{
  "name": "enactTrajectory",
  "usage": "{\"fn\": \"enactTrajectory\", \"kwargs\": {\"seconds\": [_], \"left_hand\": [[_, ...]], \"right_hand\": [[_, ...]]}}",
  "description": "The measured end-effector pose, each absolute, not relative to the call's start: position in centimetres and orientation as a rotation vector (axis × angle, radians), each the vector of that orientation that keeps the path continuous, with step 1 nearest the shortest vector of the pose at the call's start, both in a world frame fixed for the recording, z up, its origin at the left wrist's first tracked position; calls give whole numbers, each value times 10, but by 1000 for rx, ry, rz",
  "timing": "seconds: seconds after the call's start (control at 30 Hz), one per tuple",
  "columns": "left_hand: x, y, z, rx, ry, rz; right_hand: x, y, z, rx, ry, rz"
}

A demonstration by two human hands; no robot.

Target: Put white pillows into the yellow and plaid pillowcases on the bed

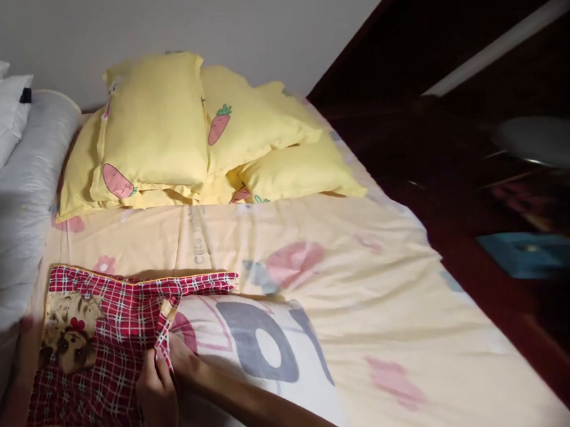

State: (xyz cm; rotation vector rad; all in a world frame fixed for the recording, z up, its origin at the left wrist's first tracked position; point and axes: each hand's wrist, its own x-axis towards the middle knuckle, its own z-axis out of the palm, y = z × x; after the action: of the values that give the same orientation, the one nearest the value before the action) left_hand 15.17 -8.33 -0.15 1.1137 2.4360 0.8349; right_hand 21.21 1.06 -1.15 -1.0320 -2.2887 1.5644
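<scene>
A red plaid pillowcase with a printed bear lies spread on the left part of the bed. My left hand pinches the edge of its opening. Close beside it, my right hand is at the same opening, its fingers hidden behind the folded trim. A white pillow with large grey printed shapes lies under my right forearm, with one end at the mouth of the pillowcase. How far that end reaches inside is hidden.
Several yellow pillows with carrot prints are heaped against the wall. A long grey bolster runs along the left, with white pillows above. Beyond the right edge of the bed, a blurred blue box stands lower down.
</scene>
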Motion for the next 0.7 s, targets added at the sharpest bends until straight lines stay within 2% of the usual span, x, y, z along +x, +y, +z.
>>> {"fn": "enactTrajectory", "kwargs": {"seconds": [0.13,0.23,0.33,0.47,0.57,0.7], "left_hand": [[142,-80,-5,1046,2453,818],[139,-83,-12,1136,2444,774],[142,-83,-18,1257,2411,632],[157,-71,-11,1393,2262,514],[170,-63,10,1412,2225,550],[178,-61,35,1388,2242,680]], "right_hand": [[274,24,11,-708,-2541,1502],[334,15,9,-940,-2774,1162],[354,1,-18,-1298,-2807,860],[327,-5,-43,-1130,-2782,665],[303,1,-27,-927,-2728,690],[263,11,1,-944,-2521,1001]]}}
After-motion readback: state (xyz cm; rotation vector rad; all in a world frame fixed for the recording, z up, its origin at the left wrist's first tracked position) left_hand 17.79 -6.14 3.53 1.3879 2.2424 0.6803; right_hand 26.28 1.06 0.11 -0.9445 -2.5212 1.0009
